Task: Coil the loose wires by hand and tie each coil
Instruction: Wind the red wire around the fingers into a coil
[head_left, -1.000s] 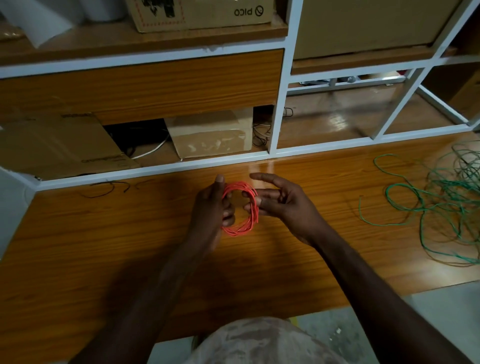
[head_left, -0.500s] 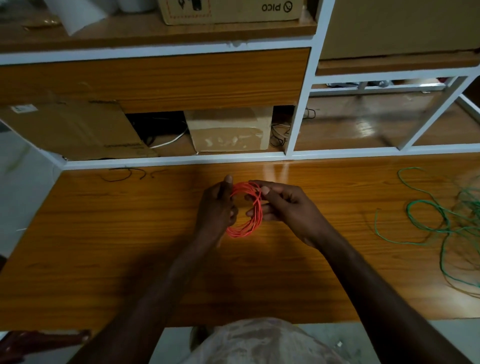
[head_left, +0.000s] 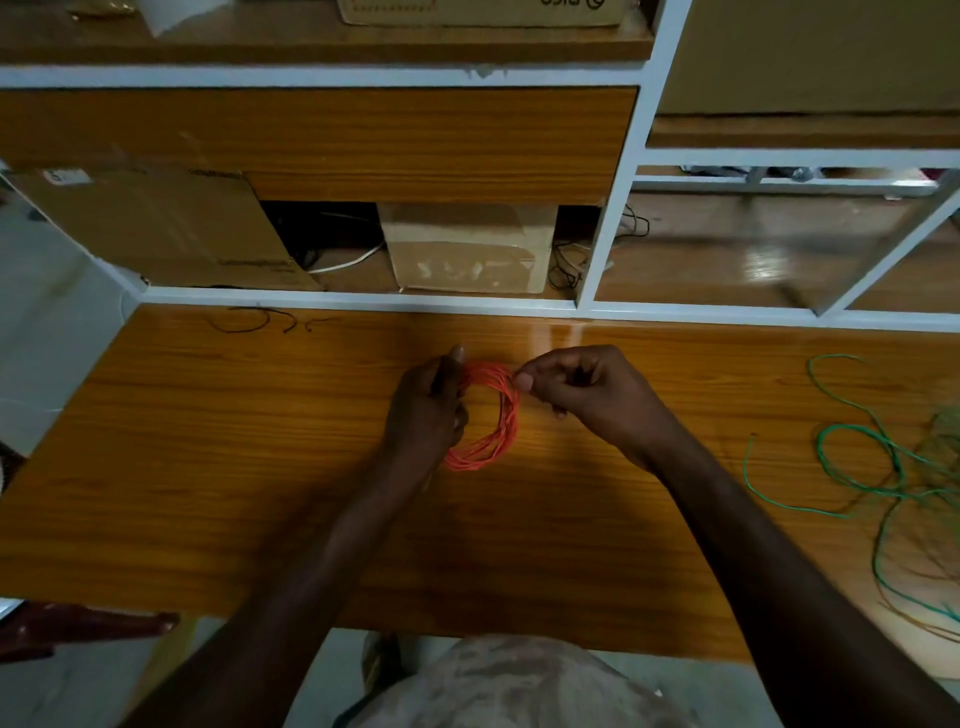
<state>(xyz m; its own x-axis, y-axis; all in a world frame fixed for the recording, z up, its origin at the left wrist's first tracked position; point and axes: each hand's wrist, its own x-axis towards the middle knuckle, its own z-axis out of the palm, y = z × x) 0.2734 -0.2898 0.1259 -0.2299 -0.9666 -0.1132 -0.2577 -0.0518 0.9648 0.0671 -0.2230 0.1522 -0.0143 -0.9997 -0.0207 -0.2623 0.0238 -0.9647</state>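
Head view shows the left hand closed around the left side of the orange coil, with the thumb up along the top of the loop. The grip of the right hand is pinched together at the upper right edge of the same coil; thumb and forefinger press on something thin there, probably the free end of the wire, but it is too small to tell for sure. The coil is held between both hands, just above the wooden surface and near its middle. Whether its lower part touches the wood cannot be told.

The orange wire looks already wound into several neat turns, so the coiling of this 1 piece seems done. The step in hand is most likely the tying: the end is wrapped around the bundle to lock it. No finished knot is visible yet.

Further out, on the right side of the surface, the green wires lie loose and tangled, well apart from the hands. They are not coiled at all. So the task appears to be in an early part, with 1 coil almost closed and the green heap left.

A few short dark wire scraps lie near the far left edge, under the shelf frame.
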